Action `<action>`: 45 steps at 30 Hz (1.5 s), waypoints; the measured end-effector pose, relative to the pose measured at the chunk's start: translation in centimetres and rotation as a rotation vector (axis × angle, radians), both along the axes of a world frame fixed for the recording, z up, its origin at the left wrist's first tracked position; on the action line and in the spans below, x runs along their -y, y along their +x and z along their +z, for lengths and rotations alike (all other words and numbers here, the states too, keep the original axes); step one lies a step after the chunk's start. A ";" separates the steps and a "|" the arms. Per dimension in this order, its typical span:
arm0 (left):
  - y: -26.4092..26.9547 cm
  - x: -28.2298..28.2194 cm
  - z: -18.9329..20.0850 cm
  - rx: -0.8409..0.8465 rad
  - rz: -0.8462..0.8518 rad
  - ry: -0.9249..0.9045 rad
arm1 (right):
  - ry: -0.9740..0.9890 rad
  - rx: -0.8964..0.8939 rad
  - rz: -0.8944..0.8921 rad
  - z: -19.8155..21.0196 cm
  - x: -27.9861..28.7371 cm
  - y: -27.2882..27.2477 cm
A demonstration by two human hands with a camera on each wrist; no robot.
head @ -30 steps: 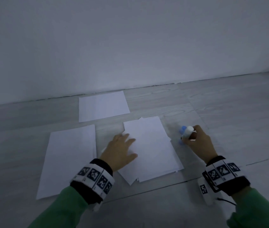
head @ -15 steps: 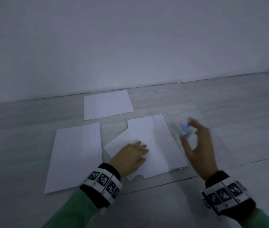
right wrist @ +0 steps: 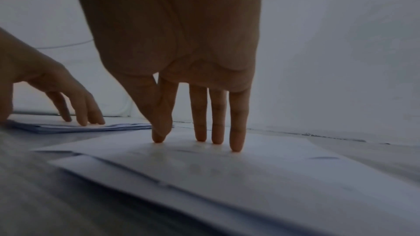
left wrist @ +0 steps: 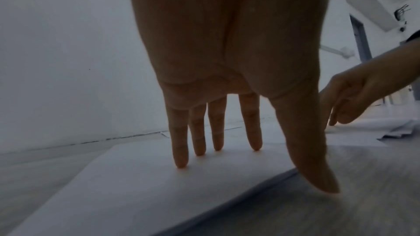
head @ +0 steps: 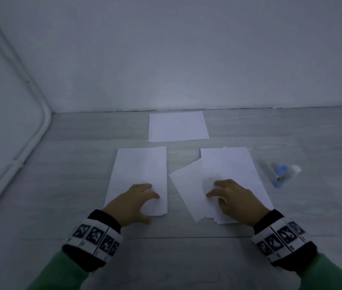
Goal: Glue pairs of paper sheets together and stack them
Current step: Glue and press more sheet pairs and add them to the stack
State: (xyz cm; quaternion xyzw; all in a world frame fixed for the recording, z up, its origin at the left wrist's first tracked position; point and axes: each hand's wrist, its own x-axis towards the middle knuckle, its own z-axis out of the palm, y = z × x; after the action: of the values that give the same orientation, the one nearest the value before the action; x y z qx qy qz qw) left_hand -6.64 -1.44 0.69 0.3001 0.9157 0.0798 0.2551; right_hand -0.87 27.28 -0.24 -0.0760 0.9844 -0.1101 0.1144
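On the grey floor (head: 291, 130) lie three lots of white paper: a single-looking sheet (head: 178, 126) near the wall, a neat pile (head: 139, 170) on the left, and a loose, fanned pile (head: 228, 170) on the right with one sheet skewed out toward the left. The left hand (head: 133, 203) rests on the near end of the neat pile, its fingers (left wrist: 180, 150) straight and slightly spread, tips pressing the top sheet, thumb reaching down at the pile's edge. The right hand (head: 231, 197) presses the fanned pile the same way, fingers (right wrist: 236, 128) straight and close together, holding nothing. The glue stick (head: 283, 174) lies on the floor just right of the fanned pile, in neither hand. The neat pile probably holds finished pairs, though no glue line can be seen. The many loose sheets on the right suggest a good part of the work remains, with a fresh pair to be taken next.
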 end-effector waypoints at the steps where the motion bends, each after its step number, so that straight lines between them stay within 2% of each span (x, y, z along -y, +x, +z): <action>1: -0.1 0.1 -0.1 0.001 0.001 0.004 | 0.003 0.013 0.001 0.1 -0.1 -0.1; 9: -1.4 0.9 0.5 0.098 0.169 0.176 | -0.031 0.079 -0.002 0.3 -0.6 -0.1; 13: -1.3 0.8 2.2 -0.109 0.307 0.282 | -0.033 0.090 0.009 0.3 -0.6 -0.2; 16: -0.8 0.6 5.5 -0.303 0.416 0.489 | -0.090 0.092 0.001 0.5 -0.6 0.0; 19: -0.3 0.2 10.2 -0.363 0.360 0.739 | -0.338 -0.043 -0.060 1.5 -0.5 -0.2; 21: 0.1 -0.5 12.9 -0.214 0.307 0.961 | -0.605 -0.096 -0.214 2.9 -0.4 -0.9; 23: 0.0 -1.2 14.2 -0.054 0.322 1.209 | -0.885 -0.058 -0.386 4.4 -0.4 -1.9; 26: -0.7 -2.6 13.5 0.085 0.493 1.407 | -1.223 0.082 -0.450 5.6 -1.2 -2.9; 29: -1.5 -4.4 10.3 0.174 0.755 1.420 | -1.449 0.117 -0.526 5.9 -2.2 -3.2; 31: -1.7 -5.5 7.6 0.257 0.888 1.325 | -1.426 0.050 -0.640 5.6 -3.1 -3.3; 33: -1.5 -6.7 5.1 0.314 0.933 1.170 | -1.286 0.018 -0.746 5.0 -4.3 -3.6; 35: -1.3 -7.7 2.9 0.290 0.941 1.044 | -1.107 0.037 -0.796 4.4 -5.6 -4.0; 39: -1.1 -8.8 0.5 0.321 1.014 0.965 | -0.726 -0.040 -0.772 3.2 -7.4 -4.2; 42: -1.1 -9.0 -0.3 0.345 1.010 0.889 | -0.586 -0.094 -0.761 2.6 -8.1 -4.3; 45: -1.3 -8.8 -0.7 0.284 0.977 0.811 | -0.482 -0.093 -0.703 2.3 -8.3 -4.7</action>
State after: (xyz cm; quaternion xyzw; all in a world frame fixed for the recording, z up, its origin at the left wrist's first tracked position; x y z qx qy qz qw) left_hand -7.94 7.39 -0.05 -0.0921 0.8012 0.5649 0.1746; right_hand -5.52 35.62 2.08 0.2349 0.9005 -0.3659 0.0041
